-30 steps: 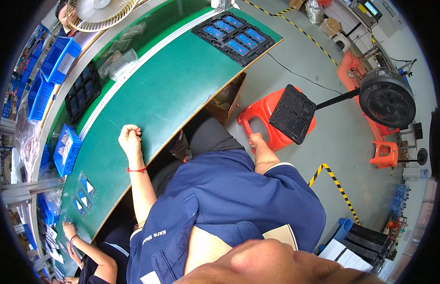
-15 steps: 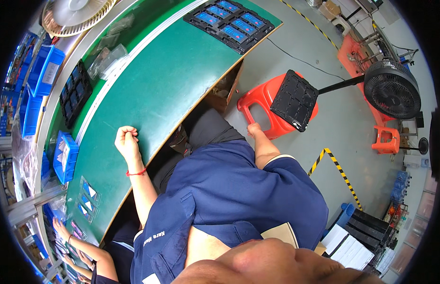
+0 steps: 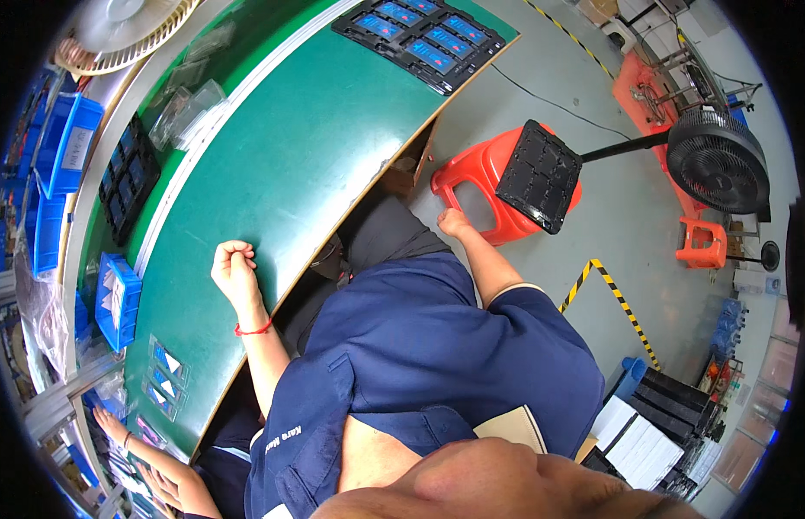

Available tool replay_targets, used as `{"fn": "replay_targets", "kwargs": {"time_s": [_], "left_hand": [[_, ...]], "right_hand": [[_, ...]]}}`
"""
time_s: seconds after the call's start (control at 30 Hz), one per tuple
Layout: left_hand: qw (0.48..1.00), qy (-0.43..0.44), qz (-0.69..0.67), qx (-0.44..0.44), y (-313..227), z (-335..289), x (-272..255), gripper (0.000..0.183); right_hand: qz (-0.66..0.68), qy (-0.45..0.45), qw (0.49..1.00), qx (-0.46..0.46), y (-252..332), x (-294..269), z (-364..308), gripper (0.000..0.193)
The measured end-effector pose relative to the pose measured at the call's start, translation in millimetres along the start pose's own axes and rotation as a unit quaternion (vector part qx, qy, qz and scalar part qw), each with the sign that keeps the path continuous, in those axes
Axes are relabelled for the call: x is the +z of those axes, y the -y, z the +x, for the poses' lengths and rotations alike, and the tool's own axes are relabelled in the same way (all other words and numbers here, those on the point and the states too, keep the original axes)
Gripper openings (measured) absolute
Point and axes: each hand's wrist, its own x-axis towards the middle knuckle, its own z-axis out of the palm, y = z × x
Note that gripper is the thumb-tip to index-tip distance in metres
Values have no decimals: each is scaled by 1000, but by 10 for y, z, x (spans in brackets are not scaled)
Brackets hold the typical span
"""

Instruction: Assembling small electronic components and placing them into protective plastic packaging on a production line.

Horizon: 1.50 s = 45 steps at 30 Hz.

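Observation:
My left hand, with a red cord bracelet at the wrist, rests over the green tabletop near its edge. Its fingers are curled in and nothing shows in them. Off the table's right side, my right hand is closed like a small fist beside a red plastic stool; nothing shows in it. An empty-looking black moulded tray lies on that stool. At the far end of the table, a black tray carries several blue-faced flat pieces.
Along the left stand blue bins and another dark filled tray. Clear plastic packs lie on the near left tabletop. A co-worker's hand is at the lower left. A black fan stands beyond the stool.
My right hand has moved slightly left and up, away from the stool's rim. My left hand stays over the table, fingers still curled. The view has shifted a little.

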Motion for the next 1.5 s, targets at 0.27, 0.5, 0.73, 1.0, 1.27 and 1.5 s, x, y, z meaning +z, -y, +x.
{"fn": "replay_targets", "kwargs": {"time_s": [0.27,0.5,0.73,1.0,1.27,1.5], "left_hand": [[999,1,38,-5,69,-94,-37,25],[963,155,-61,-214,-242,293,-82,16],[901,271,-241,-237,-86,486,-341,11],[926,231,-210,-212,-78,522,-307,11],[973,12,-215,-82,19,554,-229,52],[926,-17,-364,-104,-69,501,-187,51]], "right_hand": [[-36,212,905,-367,1616,-1500,-1142,26],[10,139,821,-553,3491,-2126,-1319,34],[-75,-178,753,-630,5304,-1733,-387,71],[-254,-169,743,-596,5605,-1802,-327,89],[495,519,640,-273,4755,-1408,-817,58],[409,348,804,-254,4307,-1058,-1071,39]]}}
